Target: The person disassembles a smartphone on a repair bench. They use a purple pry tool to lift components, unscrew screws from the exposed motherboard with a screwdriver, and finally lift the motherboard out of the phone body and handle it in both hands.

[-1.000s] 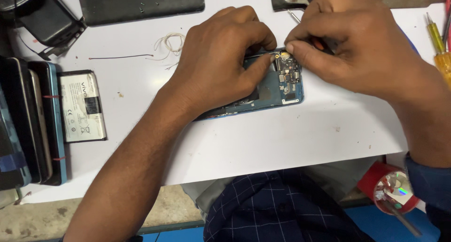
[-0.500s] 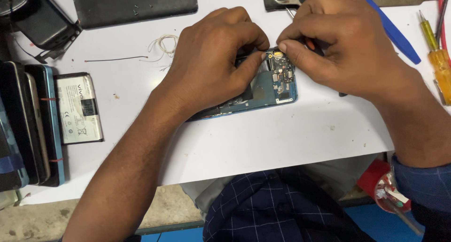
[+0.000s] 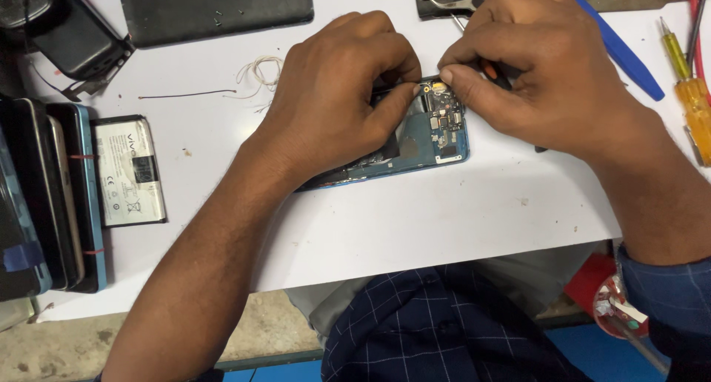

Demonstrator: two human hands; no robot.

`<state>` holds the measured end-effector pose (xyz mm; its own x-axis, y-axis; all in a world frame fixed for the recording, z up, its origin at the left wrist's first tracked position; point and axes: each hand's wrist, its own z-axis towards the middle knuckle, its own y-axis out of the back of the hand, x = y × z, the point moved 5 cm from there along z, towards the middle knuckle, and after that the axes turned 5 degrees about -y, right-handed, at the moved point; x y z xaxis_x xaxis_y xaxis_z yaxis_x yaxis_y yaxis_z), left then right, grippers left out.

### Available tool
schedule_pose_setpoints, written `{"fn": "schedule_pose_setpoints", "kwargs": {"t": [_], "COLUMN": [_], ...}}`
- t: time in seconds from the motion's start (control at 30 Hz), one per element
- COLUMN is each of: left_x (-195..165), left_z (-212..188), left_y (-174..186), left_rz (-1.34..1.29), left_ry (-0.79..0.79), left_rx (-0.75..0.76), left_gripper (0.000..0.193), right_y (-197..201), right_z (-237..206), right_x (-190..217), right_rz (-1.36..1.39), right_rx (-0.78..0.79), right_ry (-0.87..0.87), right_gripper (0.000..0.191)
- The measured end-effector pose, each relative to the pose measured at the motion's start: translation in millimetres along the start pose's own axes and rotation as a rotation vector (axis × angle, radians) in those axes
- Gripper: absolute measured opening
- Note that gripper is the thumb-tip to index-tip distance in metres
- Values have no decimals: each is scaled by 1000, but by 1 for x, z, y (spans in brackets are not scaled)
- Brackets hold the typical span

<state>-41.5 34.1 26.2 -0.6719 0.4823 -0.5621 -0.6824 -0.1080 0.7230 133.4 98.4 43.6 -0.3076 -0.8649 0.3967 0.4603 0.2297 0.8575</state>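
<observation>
An opened blue phone (image 3: 433,141) lies on the white table (image 3: 415,219) with its circuit board showing. My left hand (image 3: 337,93) rests on the phone's body and pins it down, thumb at the board's edge. Over the phone's upper end, my right hand (image 3: 533,67) pinches a small dark tool with an orange part (image 3: 490,71), its tip at the board. The hands hide most of the phone.
A loose phone battery (image 3: 129,171) and a stack of phones (image 3: 44,197) lie at the left. A black back cover (image 3: 215,8) sits at the top, with thin white wire (image 3: 255,74) below it. A blue pry tool (image 3: 615,48) and yellow screwdriver (image 3: 689,93) lie at the right.
The view has shifted slightly, bringing the blue pry tool and the screwdriver into view. Both hands stay on the phone with only small finger movement.
</observation>
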Motion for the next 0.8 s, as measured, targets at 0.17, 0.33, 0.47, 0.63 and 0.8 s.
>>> {"fn": "schedule_pose_setpoints", "kwargs": {"t": [0.17, 0.33, 0.47, 0.63, 0.8], "left_x": [0, -3, -5, -7, -7], "left_z": [-1, -1, 0, -1, -1], "left_y": [0, 1, 0, 1, 8], "left_rz": [18, 30, 48, 64, 59], "left_ry": [-10, -45, -72, -66, -53], "left_rx": [9, 11, 17, 11, -6], "left_gripper": [10, 10, 10, 10, 13], "right_y": [2, 4, 7, 9, 9], "right_z": [0, 4, 6, 4, 1], "right_x": [2, 7, 9, 7, 1], "right_rz": [-7, 2, 22, 71, 69], "right_rx": [-6, -17, -14, -20, -34], "right_ry": [8, 3, 0, 7, 4], "right_gripper": [7, 6, 5, 6, 7]}}
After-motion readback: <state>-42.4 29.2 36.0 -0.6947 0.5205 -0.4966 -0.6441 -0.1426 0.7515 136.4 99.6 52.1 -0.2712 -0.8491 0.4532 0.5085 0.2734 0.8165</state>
